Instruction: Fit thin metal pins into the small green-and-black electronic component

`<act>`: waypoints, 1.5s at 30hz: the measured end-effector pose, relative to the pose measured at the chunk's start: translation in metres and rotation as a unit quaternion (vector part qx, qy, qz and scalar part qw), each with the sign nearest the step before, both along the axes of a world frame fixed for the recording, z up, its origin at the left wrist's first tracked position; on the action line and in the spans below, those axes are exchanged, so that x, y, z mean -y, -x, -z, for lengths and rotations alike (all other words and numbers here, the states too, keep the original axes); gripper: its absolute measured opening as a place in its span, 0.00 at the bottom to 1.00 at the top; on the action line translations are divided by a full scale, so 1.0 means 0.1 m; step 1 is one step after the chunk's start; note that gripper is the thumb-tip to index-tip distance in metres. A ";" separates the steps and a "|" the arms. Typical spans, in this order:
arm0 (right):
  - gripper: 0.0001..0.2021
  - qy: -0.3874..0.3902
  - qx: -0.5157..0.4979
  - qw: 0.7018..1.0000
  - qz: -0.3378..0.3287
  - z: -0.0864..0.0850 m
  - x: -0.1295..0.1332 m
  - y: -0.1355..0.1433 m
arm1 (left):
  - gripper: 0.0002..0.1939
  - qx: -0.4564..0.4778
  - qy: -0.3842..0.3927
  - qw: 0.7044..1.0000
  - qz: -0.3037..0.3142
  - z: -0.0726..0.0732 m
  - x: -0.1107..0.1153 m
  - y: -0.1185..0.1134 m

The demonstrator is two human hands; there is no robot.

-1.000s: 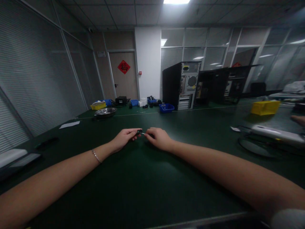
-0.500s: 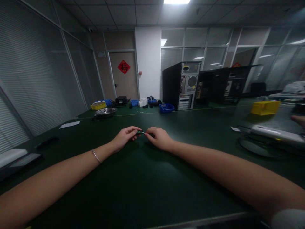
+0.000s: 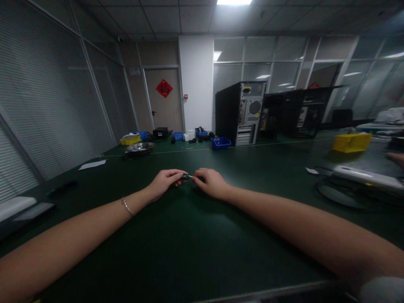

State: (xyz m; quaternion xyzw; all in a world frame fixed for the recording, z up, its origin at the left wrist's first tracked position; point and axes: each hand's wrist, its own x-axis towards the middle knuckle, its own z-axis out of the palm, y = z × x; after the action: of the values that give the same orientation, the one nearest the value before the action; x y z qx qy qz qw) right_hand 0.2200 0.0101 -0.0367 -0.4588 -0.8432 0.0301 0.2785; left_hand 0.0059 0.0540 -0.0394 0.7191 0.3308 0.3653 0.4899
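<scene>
Holding: left hand (image 3: 166, 182) pinched round green part (image 3: 185, 176), over tabletop (image 3: 189, 244), between hands; right hand (image 3: 208, 182) curled at pale rod (image 3: 190, 176) beside part, grip unclear; best done with both steady, rod and part aligned

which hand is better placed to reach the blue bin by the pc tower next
Probably the right hand: the blue bin lies nearly straight ahead. The left hand is farther across; both are at a small part.
</scene>
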 end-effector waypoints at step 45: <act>0.12 -0.004 -0.035 0.999 -0.036 -0.01 0.01 0.00 | 0.16 0.046 0.064 0.997 0.017 -0.01 0.02 0.01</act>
State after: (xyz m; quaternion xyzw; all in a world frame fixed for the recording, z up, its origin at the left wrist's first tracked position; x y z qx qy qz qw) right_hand 0.2204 0.0089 -0.0355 -0.4258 -0.8491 0.0529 0.3080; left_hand 0.0047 0.0523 -0.0381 0.6742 0.3185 0.3674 0.5559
